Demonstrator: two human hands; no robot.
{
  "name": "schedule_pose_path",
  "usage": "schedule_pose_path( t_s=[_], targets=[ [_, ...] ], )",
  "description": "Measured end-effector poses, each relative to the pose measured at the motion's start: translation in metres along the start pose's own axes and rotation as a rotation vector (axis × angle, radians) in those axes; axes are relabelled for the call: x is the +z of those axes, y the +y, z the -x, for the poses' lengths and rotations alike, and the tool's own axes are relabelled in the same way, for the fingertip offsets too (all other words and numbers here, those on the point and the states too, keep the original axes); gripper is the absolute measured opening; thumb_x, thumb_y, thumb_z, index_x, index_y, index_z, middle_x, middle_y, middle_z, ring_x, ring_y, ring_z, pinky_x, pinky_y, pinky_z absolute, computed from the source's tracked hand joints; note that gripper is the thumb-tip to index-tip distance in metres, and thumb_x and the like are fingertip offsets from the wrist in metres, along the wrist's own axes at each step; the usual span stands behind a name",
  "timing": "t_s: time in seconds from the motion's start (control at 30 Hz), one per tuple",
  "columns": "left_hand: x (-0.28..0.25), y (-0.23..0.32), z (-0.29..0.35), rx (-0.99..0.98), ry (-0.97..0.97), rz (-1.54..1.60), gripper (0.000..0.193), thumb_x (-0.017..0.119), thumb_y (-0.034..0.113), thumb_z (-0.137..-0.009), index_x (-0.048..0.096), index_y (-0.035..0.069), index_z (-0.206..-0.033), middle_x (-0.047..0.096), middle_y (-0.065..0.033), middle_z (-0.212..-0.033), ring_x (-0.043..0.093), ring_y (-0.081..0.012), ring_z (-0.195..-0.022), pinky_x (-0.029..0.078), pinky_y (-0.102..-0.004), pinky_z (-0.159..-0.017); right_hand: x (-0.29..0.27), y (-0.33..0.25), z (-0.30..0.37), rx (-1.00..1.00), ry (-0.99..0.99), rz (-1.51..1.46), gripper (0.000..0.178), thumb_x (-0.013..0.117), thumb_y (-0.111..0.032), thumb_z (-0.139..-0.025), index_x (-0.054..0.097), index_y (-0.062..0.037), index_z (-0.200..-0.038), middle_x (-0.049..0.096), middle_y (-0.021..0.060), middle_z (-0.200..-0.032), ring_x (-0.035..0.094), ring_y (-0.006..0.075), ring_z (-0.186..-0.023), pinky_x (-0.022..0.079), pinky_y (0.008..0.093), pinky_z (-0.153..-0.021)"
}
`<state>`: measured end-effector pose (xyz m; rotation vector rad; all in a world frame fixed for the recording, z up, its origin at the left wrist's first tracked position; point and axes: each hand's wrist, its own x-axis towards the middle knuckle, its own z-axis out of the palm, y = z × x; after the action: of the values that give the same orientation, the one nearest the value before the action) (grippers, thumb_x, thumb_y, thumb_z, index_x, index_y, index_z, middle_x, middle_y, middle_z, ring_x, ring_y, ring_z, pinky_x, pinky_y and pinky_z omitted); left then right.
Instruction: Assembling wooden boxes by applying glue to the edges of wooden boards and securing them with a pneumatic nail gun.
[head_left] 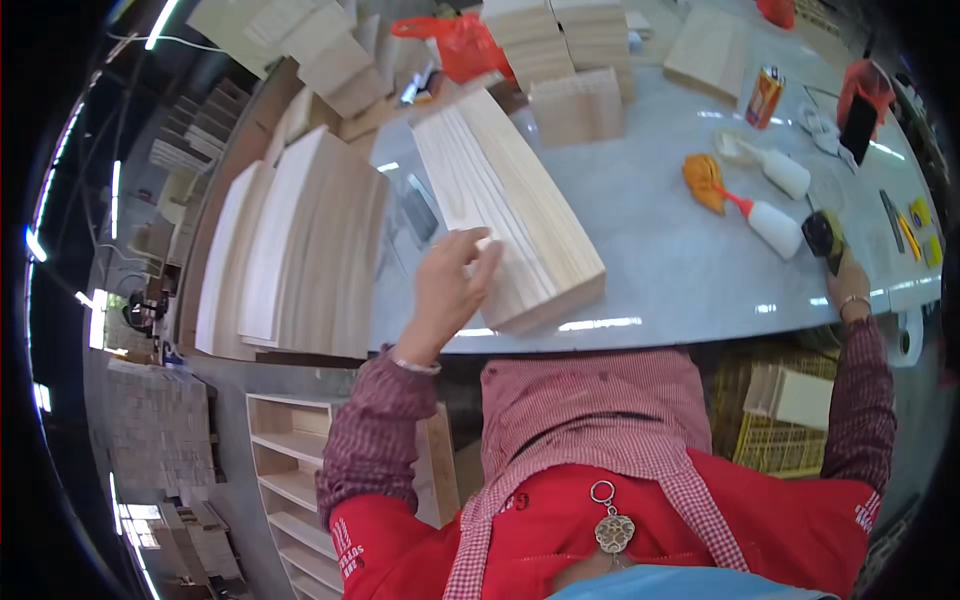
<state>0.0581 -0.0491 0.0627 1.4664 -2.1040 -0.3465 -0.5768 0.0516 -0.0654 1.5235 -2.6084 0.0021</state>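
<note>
A pale wooden board piece (545, 215), long and thick-edged with grooves or layered strips along its top, lies slantwise on the table before me. My left hand (455, 285) is over its near left side, fingers bent and thumb drawn toward them; whatever may be between the fingertips is too small to make out. Far to the right, my right hand (850, 285) is closed around the handle of a black tool with a rounded, yellowish-marked head (822, 234). Just left of that tool lies a white squeeze bottle with a red nozzle (772, 228).
Stacked boards (320, 240) stand at the left; more wood blocks (575, 105) rise at the back. Behind the squeeze bottle lie an orange cloth (704, 183), another white bottle (785, 174) and a drink can (765, 97). Cutters (908, 236) lie at the right edge. A red bag (460, 48) sits far back.
</note>
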Motion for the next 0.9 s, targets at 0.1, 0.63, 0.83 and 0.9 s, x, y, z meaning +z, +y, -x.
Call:
schedule_pose_path(
  t_s=[0.1, 0.63, 0.83, 0.9],
  targets=[
    [0.02, 0.032, -0.044, 0.075, 0.01, -0.171, 0.035, 0.062, 0.034, -0.086, 0.065, 0.001, -0.098, 0.065, -0.0089, -0.081, 0.061, -0.0228, -0.065, 0.047, -0.0304, -0.059, 0.008, -0.008, -0.003, 0.07, 0.019, -0.036, 0.065, 0.064, -0.026, -0.078, 0.036, -0.0106, -0.135, 0.066, 0.0205, -0.091, 0.062, 0.0413, -0.081, 0.049, 0.0474, -0.07],
    [0.024, 0.061, -0.114, 0.197, -0.287, -0.825, 0.021, 0.057, 0.016, -0.068, 0.068, -0.001, -0.069, 0.063, -0.0157, -0.062, 0.059, -0.0332, -0.054, 0.045, -0.0391, -0.051, -0.032, -0.095, -0.001, -0.187, 0.252, -0.47, 0.051, 0.067, -0.033, -0.08, 0.054, -0.0059, -0.12, 0.06, 0.0147, -0.105, 0.057, 0.0303, -0.095, 0.047, 0.0372, -0.082],
    [-0.047, 0.035, -0.067, -0.207, 0.113, 0.055, 0.024, 0.055, 0.016, -0.075, 0.066, -0.004, -0.079, 0.061, -0.0112, -0.061, 0.055, -0.0214, -0.054, 0.045, -0.0318, -0.054, -0.011, -0.113, -0.018, -0.37, 0.16, -0.511, 0.046, 0.07, -0.032, -0.077, 0.06, -0.0029, -0.111, 0.059, 0.0142, -0.104, 0.056, 0.0293, -0.095, 0.045, 0.0353, -0.084],
    [-0.044, 0.009, -0.034, -0.259, 0.169, 0.365, 0.021, 0.054, 0.014, -0.08, 0.066, -0.004, -0.082, 0.062, -0.0055, -0.069, 0.052, -0.0134, -0.061, 0.043, -0.0251, -0.059, -0.021, -0.126, -0.016, -0.363, 0.07, -0.507, 0.047, 0.071, -0.031, -0.076, 0.06, -0.0027, -0.111, 0.059, 0.0141, -0.104, 0.055, 0.0296, -0.096, 0.045, 0.0351, -0.084]
  ],
)
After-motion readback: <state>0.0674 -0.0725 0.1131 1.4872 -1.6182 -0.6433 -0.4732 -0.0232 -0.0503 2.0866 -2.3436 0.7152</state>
